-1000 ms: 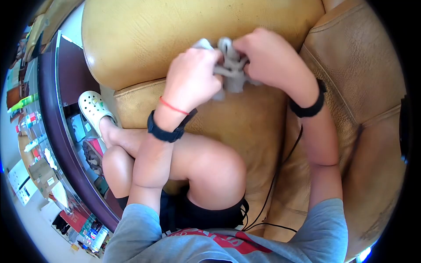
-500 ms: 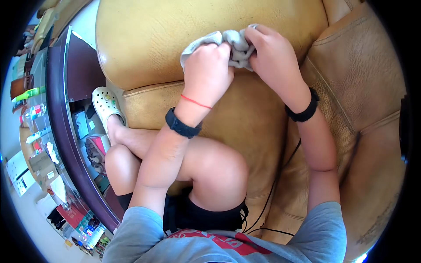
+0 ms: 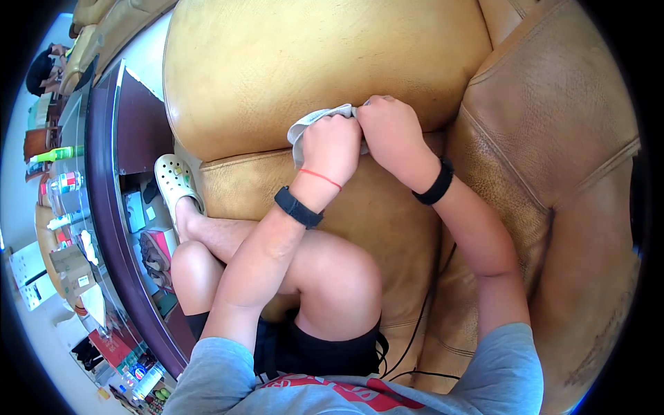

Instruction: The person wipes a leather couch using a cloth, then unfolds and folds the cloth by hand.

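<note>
A light grey cloth (image 3: pixel 300 128) is bunched up over the seam of the tan leather sofa (image 3: pixel 311 62). My left hand (image 3: pixel 330 144) is closed around it, with a fold showing on the left and above the knuckles. Right beside it, my right hand (image 3: pixel 391 128) is also closed, knuckles up, at the cloth's right end. The two hands nearly touch, and they hide most of the cloth between them. Each wrist wears a black band; a thin red string circles the left one.
A dark glass-topped table (image 3: pixel 104 180) runs along the left, with bottles, a cardboard box (image 3: pixel 72 272) and other items on it. Shoes and boxes sit on its lower shelf. A black cable (image 3: pixel 423 304) crosses the sofa near my legs. Another person (image 3: pixel 47 69) is at the far upper left.
Both hands have come down toward my body. The right hand has moved left against the left hand, so the stretch of cloth between them is now mostly hidden.
</note>
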Demonstrator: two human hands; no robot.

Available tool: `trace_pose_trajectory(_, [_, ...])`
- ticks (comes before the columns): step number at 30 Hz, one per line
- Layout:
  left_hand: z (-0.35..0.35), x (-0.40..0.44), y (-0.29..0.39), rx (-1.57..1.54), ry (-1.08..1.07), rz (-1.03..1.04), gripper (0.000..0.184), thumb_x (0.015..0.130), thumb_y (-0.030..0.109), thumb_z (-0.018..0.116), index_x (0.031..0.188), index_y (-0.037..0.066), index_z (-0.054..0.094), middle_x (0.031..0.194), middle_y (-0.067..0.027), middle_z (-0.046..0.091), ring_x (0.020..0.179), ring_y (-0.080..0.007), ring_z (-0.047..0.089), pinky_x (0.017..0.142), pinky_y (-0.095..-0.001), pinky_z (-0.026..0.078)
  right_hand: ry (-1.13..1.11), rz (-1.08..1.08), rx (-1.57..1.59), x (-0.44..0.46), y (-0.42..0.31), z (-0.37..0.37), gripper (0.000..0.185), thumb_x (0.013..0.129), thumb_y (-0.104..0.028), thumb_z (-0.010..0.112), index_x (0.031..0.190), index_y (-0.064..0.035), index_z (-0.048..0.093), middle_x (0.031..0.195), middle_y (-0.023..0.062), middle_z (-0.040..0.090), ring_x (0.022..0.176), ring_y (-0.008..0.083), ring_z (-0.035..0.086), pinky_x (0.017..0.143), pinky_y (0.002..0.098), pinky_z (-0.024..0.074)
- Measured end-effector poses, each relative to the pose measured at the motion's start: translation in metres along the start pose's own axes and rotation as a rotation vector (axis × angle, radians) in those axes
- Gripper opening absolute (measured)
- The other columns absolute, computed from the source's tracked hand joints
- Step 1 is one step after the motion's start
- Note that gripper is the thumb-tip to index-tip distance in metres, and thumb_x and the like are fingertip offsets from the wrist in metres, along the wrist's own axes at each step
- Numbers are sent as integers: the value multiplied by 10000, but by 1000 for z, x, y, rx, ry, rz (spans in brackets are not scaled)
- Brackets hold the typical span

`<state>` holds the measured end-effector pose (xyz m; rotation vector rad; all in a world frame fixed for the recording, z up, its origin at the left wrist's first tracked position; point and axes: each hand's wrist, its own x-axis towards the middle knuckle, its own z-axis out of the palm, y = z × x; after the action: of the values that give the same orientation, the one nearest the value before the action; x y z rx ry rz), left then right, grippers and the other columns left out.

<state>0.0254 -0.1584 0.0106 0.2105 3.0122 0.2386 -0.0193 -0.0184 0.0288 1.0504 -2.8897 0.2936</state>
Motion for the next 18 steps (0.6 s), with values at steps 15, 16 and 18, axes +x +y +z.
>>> trace_pose_trajectory(15, [-54,-22,6,-425,565,-107,178,751,159,778,877,55,710,810,-189,710,760,-395,698,664,-463,549,90,148,337,14,19,-54,89,741,-89,677,804,-59,733,787,178,717,751,393,710,674,490,581])
trace_pose_trajectory(16, [-55,-18,5,-414,626,-76,186,743,162,789,869,57,702,798,-178,709,748,-393,698,661,-465,552,189,137,354,15,19,-57,92,747,-90,672,818,-65,726,797,165,718,743,393,701,667,493,575])
trace_pose_trajectory(18, [-50,-8,1,-386,604,-39,192,735,165,799,849,57,689,789,-167,708,733,-387,701,658,-467,560,423,76,259,17,19,-50,99,772,-84,664,869,-67,680,828,116,700,740,369,684,640,470,564])
